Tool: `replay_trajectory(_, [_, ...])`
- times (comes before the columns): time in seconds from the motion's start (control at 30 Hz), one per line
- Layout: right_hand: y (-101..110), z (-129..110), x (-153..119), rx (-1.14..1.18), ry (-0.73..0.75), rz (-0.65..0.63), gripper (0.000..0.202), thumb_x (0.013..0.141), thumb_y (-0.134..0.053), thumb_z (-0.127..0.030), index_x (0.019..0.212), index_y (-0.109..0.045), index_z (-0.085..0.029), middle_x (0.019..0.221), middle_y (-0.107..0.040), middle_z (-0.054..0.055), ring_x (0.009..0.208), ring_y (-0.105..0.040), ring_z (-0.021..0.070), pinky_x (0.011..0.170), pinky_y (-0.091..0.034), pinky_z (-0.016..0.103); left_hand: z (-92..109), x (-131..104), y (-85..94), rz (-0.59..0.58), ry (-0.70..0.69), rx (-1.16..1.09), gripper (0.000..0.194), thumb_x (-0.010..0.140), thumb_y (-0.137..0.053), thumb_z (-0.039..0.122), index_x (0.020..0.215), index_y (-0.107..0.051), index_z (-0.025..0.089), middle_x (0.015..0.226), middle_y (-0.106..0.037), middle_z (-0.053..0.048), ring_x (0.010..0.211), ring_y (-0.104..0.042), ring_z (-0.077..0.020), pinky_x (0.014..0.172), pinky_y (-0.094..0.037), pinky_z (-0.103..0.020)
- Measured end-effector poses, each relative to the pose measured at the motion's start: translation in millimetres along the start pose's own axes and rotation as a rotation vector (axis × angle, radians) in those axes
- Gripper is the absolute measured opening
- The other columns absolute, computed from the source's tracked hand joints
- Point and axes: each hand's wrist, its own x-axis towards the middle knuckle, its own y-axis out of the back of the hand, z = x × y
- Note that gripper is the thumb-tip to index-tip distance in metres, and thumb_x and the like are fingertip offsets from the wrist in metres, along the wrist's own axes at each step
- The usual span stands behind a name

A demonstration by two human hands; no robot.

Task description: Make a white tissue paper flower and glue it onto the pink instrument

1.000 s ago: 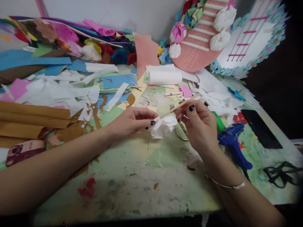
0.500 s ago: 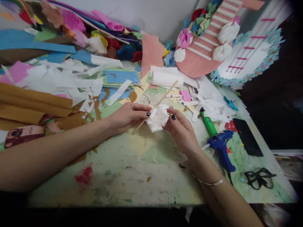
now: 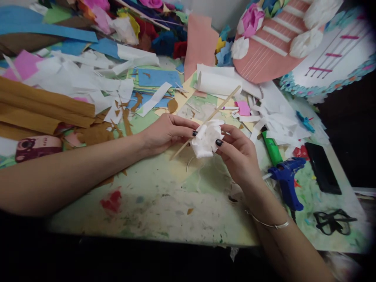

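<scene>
A white crepe-paper flower [image 3: 207,139] is held between my two hands above the front middle of the table. My left hand [image 3: 169,133] pinches its left side, thumb toward me. On the right, my right hand [image 3: 239,154] grips a petal edge between thumb and fingers. A thin wooden stick [image 3: 223,104] runs slantwise behind the flower, its lower end showing below my left fingers; whether a hand touches it I cannot tell. Beneath the flower a thin pale string [image 3: 189,164] curls down.
To the right lie a blue glue gun [image 3: 286,178], a black phone [image 3: 323,168], black-handled scissors [image 3: 335,221] and a green tube [image 3: 272,148]. Paper scraps [image 3: 82,86] and brown crepe paper [image 3: 38,105] cover the left. A pink paper guitar [image 3: 270,51] leans at the back.
The view has shifted, so the whole scene sits differently in it. My right thumb has moved in over the flower's right petals. Both hands keep hold of the flower.
</scene>
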Motion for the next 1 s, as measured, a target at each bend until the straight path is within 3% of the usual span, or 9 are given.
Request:
replay_trajectory(0.27, [-2.6, -0.6, 0.5, 0.015, -0.022, 0.014, 0.027, 0.078, -0.066, -0.018, 0.103, -0.058, -0.024, 0.088, -0.069, -0.001, 0.076, -0.063, 0.0117, 0.070, -0.049, 0.026, 0.0, -3.3, -2.8, 0.011, 0.030, 0.008, 0.018, 0.056, -0.077, 0.011, 0.073, -0.078, 0.015, 0.071, -0.073, -0.004, 0.062, -0.064, -0.0125, 0.065, -0.052, -0.025])
replay_trajectory(1.0, [-7.8, -2.1, 0.4, -0.084, -0.048, -0.010, 0.032, 0.072, -0.066, -0.019, 0.102, -0.056, -0.021, 0.090, -0.067, 0.002, 0.079, -0.062, 0.0149, 0.072, -0.048, 0.029, -0.6, -7.9, -4.3, 0.031, 0.042, 0.095, 0.026, 0.053, -0.084, 0.019, 0.078, -0.078, 0.014, 0.077, -0.075, -0.007, 0.065, -0.065, -0.0144, 0.067, -0.052, -0.027])
